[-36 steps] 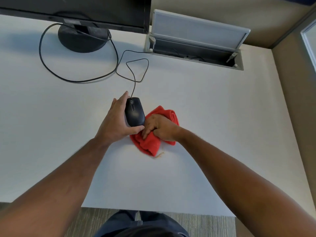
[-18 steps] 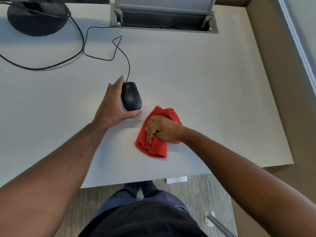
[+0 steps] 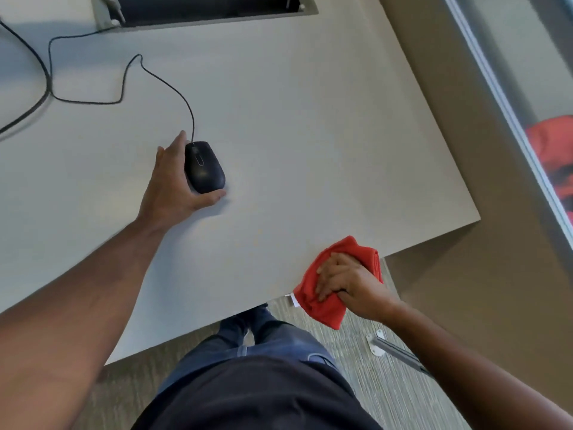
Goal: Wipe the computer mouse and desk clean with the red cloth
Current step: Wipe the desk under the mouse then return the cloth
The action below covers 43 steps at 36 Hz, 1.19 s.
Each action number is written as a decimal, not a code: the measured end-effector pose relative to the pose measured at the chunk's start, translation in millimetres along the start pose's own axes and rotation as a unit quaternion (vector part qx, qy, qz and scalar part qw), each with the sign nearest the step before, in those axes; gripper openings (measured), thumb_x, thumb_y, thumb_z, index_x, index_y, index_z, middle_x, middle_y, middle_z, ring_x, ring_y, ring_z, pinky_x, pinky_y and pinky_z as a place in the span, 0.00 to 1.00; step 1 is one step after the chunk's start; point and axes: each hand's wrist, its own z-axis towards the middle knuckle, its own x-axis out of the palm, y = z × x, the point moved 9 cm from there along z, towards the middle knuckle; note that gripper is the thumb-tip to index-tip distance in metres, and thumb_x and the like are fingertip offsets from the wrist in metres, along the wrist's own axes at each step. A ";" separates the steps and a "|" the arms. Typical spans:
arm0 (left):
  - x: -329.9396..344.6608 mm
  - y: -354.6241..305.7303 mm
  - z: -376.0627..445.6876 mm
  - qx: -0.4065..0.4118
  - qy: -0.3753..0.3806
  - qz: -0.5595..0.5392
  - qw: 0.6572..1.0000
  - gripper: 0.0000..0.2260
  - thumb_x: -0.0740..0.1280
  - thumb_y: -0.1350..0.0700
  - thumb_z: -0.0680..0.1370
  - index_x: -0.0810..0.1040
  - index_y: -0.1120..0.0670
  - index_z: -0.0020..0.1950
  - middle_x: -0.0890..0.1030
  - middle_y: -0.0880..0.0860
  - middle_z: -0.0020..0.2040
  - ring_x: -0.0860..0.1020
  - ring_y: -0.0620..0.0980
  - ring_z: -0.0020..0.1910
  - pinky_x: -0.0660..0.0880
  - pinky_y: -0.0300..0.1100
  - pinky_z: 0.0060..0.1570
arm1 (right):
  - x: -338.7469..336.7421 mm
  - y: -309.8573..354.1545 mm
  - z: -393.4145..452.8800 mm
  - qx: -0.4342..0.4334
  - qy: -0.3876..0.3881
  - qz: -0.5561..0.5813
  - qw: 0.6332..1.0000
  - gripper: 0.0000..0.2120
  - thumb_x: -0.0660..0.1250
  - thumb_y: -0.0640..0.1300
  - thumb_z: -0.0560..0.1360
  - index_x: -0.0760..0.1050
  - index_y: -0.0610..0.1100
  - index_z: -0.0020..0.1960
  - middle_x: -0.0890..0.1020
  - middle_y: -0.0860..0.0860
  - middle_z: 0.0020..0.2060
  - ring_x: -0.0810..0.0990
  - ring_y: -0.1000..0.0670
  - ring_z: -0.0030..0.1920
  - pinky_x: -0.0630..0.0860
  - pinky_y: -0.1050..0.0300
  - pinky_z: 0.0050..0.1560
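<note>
A black wired computer mouse (image 3: 204,166) lies on the white desk (image 3: 310,125). My left hand (image 3: 173,187) cups the mouse from its left side, with the thumb curled under its near end. A bunched red cloth (image 3: 341,280) sits at the desk's near edge, and part of it hangs past that edge. My right hand (image 3: 347,280) presses down on the cloth and grips it, well to the right of the mouse.
The mouse cable (image 3: 130,76) loops across the desk toward the back left. An open cable tray (image 3: 204,10) is recessed at the desk's back edge. A brown wall (image 3: 449,150) runs along the desk's right side. A metal bracket (image 3: 376,346) lies on the carpet below.
My right hand has swept the red cloth away from the mouse to the desk's near right edge. My left hand stays on the mouse. The view has tilted down and right.
</note>
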 end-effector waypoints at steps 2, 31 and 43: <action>1.3 0.2 0.7 -0.002 0.004 -0.005 1.000 0.58 0.80 0.34 0.59 0.57 0.46 0.82 0.65 0.38 0.63 0.69 0.52 0.70 0.72 0.49 0.66 | 5.5 -5.1 -27.9 0.012 -0.017 -0.046 0.999 0.13 0.65 0.40 0.72 0.87 0.50 0.45 0.86 0.61 0.46 0.77 0.56 0.60 0.70 0.57 0.67; -16.0 -14.4 -19.9 0.014 -0.001 0.019 1.000 0.55 0.75 0.31 0.62 0.62 0.58 0.81 0.72 0.48 0.73 0.69 0.36 0.70 0.52 0.59 0.82 | -138.8 52.2 188.9 0.257 -0.271 0.357 0.856 0.28 0.52 0.34 0.66 0.79 0.58 0.54 0.85 0.42 0.44 0.83 0.34 0.30 0.78 0.41 0.23; -15.1 15.6 -23.4 -0.063 0.053 0.037 0.996 0.61 0.76 0.26 0.58 0.53 0.44 0.85 0.59 0.42 0.83 0.55 0.62 0.83 0.54 0.56 0.82 | -176.9 49.5 271.9 0.262 -0.341 0.309 0.848 0.21 0.54 0.35 0.78 0.73 0.53 0.64 0.82 0.49 0.51 0.85 0.42 0.46 0.86 0.43 0.44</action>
